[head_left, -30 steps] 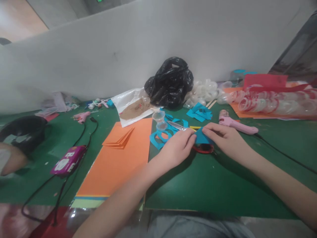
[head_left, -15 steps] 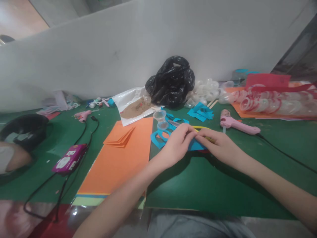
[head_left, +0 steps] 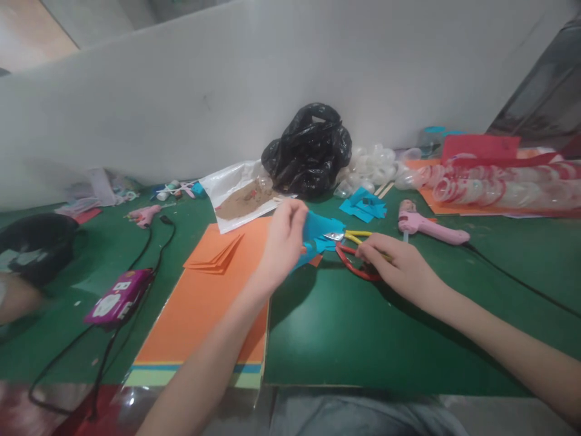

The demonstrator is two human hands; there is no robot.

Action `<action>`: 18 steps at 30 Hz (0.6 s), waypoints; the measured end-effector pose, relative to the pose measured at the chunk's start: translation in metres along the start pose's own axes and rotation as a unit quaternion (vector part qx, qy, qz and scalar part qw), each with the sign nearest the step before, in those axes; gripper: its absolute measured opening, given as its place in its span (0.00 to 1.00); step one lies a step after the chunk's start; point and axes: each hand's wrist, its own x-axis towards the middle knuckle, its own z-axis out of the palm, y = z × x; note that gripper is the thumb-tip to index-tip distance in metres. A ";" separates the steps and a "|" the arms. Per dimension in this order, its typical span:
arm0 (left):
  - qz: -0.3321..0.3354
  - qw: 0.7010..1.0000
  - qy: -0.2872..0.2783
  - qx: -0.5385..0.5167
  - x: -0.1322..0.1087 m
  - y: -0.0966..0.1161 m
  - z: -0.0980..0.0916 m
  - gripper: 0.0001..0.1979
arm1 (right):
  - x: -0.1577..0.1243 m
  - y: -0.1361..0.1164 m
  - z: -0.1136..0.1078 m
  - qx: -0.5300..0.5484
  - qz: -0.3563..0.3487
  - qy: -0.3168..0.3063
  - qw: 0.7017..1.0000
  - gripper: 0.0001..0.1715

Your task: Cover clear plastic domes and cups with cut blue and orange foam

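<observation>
My left hand (head_left: 287, 236) is closed on a piece of blue paper (head_left: 318, 227) and holds it up above the table. My right hand (head_left: 394, 260) grips a pair of scissors (head_left: 351, 266) with one yellow and one red handle. Their handles are spread apart, and the metal blades point left at the edge of the blue paper. Beneath the held piece, other blue scraps lie on the green table, partly hidden by it. Behind the scissors sits a small pile of cut blue paper (head_left: 363, 206).
Orange sheets (head_left: 213, 309) lie at my left with folded orange paper (head_left: 215, 251) on top. A pink glue gun (head_left: 433, 230) with a cord rests to the right. Further back are a black plastic bag (head_left: 313, 151) and clear plastic cups (head_left: 503, 188). Another person's hand (head_left: 20, 300) is at far left.
My left hand has moved left and up with the blue paper, away from my right hand. The scissors now show plainly, handles apart, blades at the paper.
</observation>
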 end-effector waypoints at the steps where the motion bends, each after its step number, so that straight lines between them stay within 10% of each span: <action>1: 0.011 0.999 -0.032 0.000 -0.003 -0.001 0.003 0.08 | 0.000 -0.001 0.000 0.011 0.012 0.016 1.000 0.18; 8: 0.027 0.979 -0.203 0.022 -0.025 -0.001 0.032 0.08 | -0.001 -0.001 0.002 0.080 0.025 -0.011 0.996 0.14; 18: -0.100 0.967 -0.174 -0.156 -0.021 -0.005 0.033 0.17 | 0.004 -0.007 -0.008 0.095 0.102 0.048 0.989 0.18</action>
